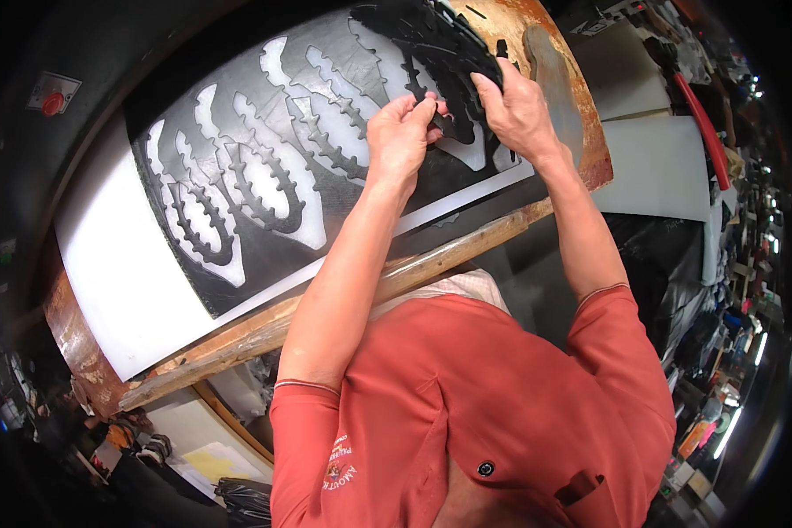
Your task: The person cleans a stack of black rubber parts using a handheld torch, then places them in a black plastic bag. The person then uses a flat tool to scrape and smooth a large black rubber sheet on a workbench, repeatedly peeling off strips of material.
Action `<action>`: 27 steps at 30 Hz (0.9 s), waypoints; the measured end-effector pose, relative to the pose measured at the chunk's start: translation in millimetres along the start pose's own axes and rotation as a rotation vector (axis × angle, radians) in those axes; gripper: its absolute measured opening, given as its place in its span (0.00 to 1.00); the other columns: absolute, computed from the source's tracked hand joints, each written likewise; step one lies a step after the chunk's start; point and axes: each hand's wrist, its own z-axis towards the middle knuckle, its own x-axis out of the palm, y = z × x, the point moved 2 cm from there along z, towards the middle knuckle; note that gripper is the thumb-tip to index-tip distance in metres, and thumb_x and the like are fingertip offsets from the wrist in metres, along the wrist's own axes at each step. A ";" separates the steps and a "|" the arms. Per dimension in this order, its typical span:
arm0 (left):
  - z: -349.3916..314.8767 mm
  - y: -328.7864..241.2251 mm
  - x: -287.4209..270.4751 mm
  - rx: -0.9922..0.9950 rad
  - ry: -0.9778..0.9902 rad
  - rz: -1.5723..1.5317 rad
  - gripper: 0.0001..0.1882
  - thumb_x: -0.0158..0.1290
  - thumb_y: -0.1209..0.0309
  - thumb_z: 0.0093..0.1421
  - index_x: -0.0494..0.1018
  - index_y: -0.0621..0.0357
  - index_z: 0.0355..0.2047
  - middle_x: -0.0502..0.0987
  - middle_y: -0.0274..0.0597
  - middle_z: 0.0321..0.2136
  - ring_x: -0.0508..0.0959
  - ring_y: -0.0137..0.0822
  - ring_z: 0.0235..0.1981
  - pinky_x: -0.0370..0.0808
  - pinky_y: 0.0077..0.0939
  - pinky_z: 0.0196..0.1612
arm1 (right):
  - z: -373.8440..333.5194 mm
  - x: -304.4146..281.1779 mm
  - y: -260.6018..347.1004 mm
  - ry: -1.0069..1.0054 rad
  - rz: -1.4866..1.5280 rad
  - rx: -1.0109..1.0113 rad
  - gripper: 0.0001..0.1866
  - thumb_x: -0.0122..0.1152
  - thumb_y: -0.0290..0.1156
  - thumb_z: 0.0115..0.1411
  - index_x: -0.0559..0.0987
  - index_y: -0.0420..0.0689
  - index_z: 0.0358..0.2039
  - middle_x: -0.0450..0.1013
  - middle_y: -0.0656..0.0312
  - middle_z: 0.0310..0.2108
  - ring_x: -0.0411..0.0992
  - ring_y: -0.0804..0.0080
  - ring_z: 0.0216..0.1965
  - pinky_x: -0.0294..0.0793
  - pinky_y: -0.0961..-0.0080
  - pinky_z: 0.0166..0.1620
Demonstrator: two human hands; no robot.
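A black sheet (224, 114) with shoe-upper-like shapes cut out of it lies on a white board (123, 264). The white shows through the openings, several of which have notched edges. My left hand (402, 132) is closed, thumb and fingers pinched on the edge of a black notched cut piece (453, 110). Further right, my right hand (521, 110) grips the raised outer edge of the dark cut material, thumb on top and fingers curled out of sight. Where one black piece ends and the other begins is hard to make out.
The boards rest on a worn brown wooden worktop (581, 97) with a wooden rail (326, 317) along its near edge. A red knob (53, 104) sits on the dark machine at left. Pale sheets (656, 172) and a red bar (702, 132) are at right.
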 end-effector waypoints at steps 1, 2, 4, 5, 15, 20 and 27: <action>0.5 1.4 -1.1 0.019 0.013 0.019 0.07 0.57 0.70 0.72 0.81 0.61 0.42 0.85 0.38 0.37 0.79 0.22 0.33 0.77 0.18 0.37 | 0.6 1.7 -0.1 0.011 -0.052 -0.023 0.13 0.58 0.36 0.71 0.76 0.37 0.44 0.80 0.44 0.28 0.80 0.42 0.31 0.79 0.52 0.36; 1.7 2.7 -2.4 -0.001 0.023 0.021 0.07 0.57 0.69 0.72 0.80 0.60 0.42 0.85 0.37 0.38 0.79 0.22 0.34 0.77 0.19 0.39 | 1.2 4.9 0.3 0.006 -0.099 -0.039 0.13 0.58 0.36 0.71 0.76 0.38 0.44 0.80 0.42 0.28 0.80 0.39 0.32 0.79 0.49 0.37; 3.6 2.8 -4.9 0.013 0.088 0.000 0.08 0.57 0.66 0.72 0.80 0.57 0.43 0.84 0.34 0.40 0.79 0.22 0.38 0.77 0.19 0.42 | -0.4 16.4 1.8 0.171 -0.040 -0.035 0.14 0.57 0.37 0.72 0.75 0.37 0.44 0.80 0.39 0.28 0.80 0.37 0.34 0.80 0.48 0.37; 5.5 3.5 -7.6 -0.061 0.068 0.019 0.07 0.56 0.66 0.73 0.79 0.56 0.42 0.83 0.32 0.39 0.79 0.23 0.38 0.78 0.21 0.44 | -1.6 21.3 3.5 0.246 -0.228 -0.123 0.17 0.57 0.40 0.72 0.75 0.35 0.45 0.80 0.37 0.30 0.80 0.36 0.35 0.81 0.48 0.38; -8.2 15.9 -3.3 0.377 -0.025 0.307 0.11 0.45 0.70 0.77 0.74 0.66 0.46 0.85 0.42 0.33 0.81 0.27 0.29 0.78 0.25 0.37 | 20.7 1.0 -16.6 0.423 0.458 0.413 0.19 0.64 0.38 0.67 0.78 0.34 0.48 0.76 0.63 0.25 0.72 0.78 0.19 0.73 0.76 0.24; -21.0 22.6 0.4 0.720 -0.004 0.563 0.09 0.46 0.74 0.75 0.72 0.67 0.47 0.82 0.49 0.27 0.85 0.46 0.30 0.79 0.37 0.37 | 63.3 -45.4 -48.9 0.123 0.394 0.449 0.15 0.66 0.40 0.67 0.79 0.39 0.37 0.74 0.65 0.25 0.69 0.80 0.19 0.69 0.79 0.24; -12.7 31.3 0.2 0.777 -0.019 0.727 0.03 0.50 0.79 0.71 0.68 0.66 0.42 0.75 0.58 0.29 0.76 0.62 0.31 0.74 0.49 0.34 | 163.1 -136.5 -119.2 -0.342 0.599 0.434 0.12 0.70 0.33 0.64 0.77 0.38 0.31 0.77 0.60 0.25 0.73 0.74 0.18 0.75 0.75 0.23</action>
